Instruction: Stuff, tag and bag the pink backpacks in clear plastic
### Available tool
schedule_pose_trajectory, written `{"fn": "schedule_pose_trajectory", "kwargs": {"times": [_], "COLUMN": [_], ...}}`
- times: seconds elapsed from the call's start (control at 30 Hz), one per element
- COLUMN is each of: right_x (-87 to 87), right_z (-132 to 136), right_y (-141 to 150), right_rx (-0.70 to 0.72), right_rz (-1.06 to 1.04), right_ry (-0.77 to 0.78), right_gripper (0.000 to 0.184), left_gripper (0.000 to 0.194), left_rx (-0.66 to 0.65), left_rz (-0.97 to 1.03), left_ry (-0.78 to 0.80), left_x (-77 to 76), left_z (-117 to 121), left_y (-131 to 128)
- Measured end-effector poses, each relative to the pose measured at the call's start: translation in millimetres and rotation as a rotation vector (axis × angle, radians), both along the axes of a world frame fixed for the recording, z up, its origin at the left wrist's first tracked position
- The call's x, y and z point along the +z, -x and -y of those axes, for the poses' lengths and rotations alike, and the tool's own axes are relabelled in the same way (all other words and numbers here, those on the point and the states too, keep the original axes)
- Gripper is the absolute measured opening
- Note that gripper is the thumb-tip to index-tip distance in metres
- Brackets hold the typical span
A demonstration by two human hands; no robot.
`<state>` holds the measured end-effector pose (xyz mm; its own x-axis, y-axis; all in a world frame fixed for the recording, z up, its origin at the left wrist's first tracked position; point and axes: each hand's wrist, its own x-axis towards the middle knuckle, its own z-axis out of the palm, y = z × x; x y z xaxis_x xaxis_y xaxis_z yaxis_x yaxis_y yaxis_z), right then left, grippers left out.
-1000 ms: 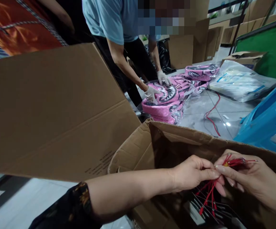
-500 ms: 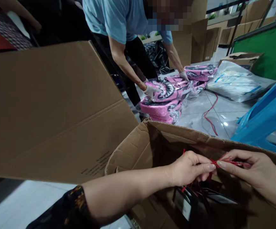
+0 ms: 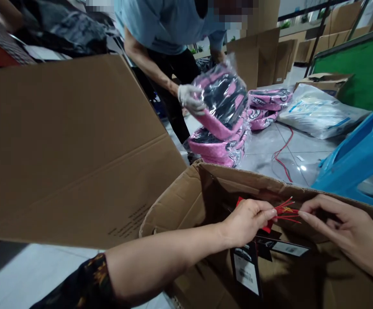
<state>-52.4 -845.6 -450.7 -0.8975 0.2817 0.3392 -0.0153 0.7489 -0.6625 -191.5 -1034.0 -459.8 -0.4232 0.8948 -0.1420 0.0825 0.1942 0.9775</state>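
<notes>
My left hand (image 3: 247, 221) pinches a bundle of thin red strings (image 3: 283, 209) between thumb and fingers, their loose ends fanning out to the right. Black hang tags with white barcode labels, one upright (image 3: 246, 272) and another lying sideways (image 3: 291, 248), show below this hand. A bit of bright red material (image 3: 267, 228) is partly hidden behind my fingers. My right hand (image 3: 344, 227) is closed in a pinch at the strings' right end, where a thin yellow strand (image 3: 288, 209) shows. Both hands are over an open cardboard box (image 3: 180, 199).
A large cardboard panel (image 3: 70, 141) stands at left. Beyond the box, a co-worker in a blue shirt (image 3: 170, 25) and gloves tilts a plastic-wrapped pink backpack (image 3: 221, 103) above other pink ones. A white plastic sack (image 3: 321, 111), a red cable (image 3: 281, 154) and a blue stool (image 3: 356, 154) are at right.
My hands have moved slightly apart; the red string ends now fan out between them. The hang tags show more clearly. The co-worker has lifted and tilted a pink backpack.
</notes>
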Motion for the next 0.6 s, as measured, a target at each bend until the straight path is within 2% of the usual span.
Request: {"fn": "schedule_pose_trajectory", "kwargs": {"times": [0.17, 0.23, 0.27, 0.4, 0.43, 0.5, 0.6], "right_x": [-3.2, -4.4, -5.5, -10.4, -10.7, -9.5, -4.9], "right_z": [13.7, 20.2, 22.6, 25.1, 23.9, 18.5, 3.3], "right_y": [-3.4, -3.4, -3.2, -2.2, -2.2, -3.1, -8.6], "right_rx": [-0.050, -0.062, -0.061, -0.017, -0.009, -0.044, -0.219], "right_rz": [-0.258, -0.315, -0.320, -0.248, -0.240, -0.237, -0.179], "right_ry": [-0.514, -0.636, -0.631, -0.377, -0.363, -0.470, -0.730], "right_gripper": [0.027, 0.024, 0.023, 0.024, 0.024, 0.027, 0.038], "left_gripper": [0.049, 0.046, 0.044, 0.041, 0.041, 0.041, 0.040], "left_rx": [0.006, 0.003, 0.002, -0.007, -0.013, -0.019, -0.001], "left_rz": [0.038, 0.006, -0.017, -0.116, -0.136, -0.173, -0.221], "left_ry": [0.005, 0.011, 0.009, 0.030, 0.044, 0.067, 0.082], "left_x": [-1.4, 0.8, 2.4, 9.9, 11.2, 12.0, 8.9], "left_z": [-0.9, -0.2, 0.5, 3.5, 4.3, 6.6, 13.1], "left_y": [-3.8, -7.3, -9.2, -15.4, -16.0, -15.1, -7.5]}}
